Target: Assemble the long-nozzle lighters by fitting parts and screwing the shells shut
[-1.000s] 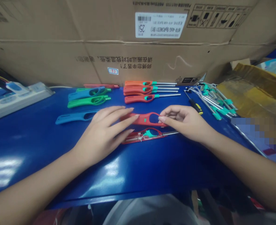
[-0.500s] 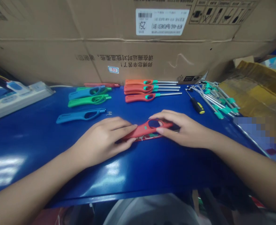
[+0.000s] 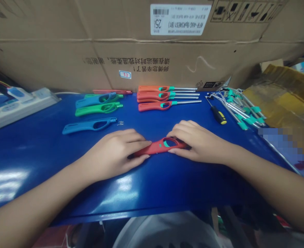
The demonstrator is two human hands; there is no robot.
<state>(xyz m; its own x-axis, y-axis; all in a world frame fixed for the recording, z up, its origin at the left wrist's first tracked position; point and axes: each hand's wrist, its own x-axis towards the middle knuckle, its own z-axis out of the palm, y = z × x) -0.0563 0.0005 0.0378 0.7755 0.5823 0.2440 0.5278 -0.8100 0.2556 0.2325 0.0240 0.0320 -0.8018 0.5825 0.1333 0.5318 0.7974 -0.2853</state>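
A red lighter handle [image 3: 155,147] lies low over the blue table, its two shell halves together, with a green trigger showing in its oval opening. My left hand [image 3: 118,150] is closed round its left end, thumb below and fingers above. At the other end my right hand [image 3: 193,141] pinches the narrow neck beside the opening; the tip is hidden under those fingers. A blue handle shell [image 3: 86,126] lies to the left, with several small screws [image 3: 120,123] by its tip.
Behind lie red and orange lighters [image 3: 154,106] with metal tubes, and green handle shells [image 3: 97,109]. On the right are a screwdriver [image 3: 218,115] and a pile of metal tubes [image 3: 241,110]. A power strip [image 3: 20,106] stands left; a cardboard box [image 3: 110,51] walls the back.
The upper red shell half has come down onto the lower one, and the gap with wires showing has closed. My right hand has shifted slightly along the neck.
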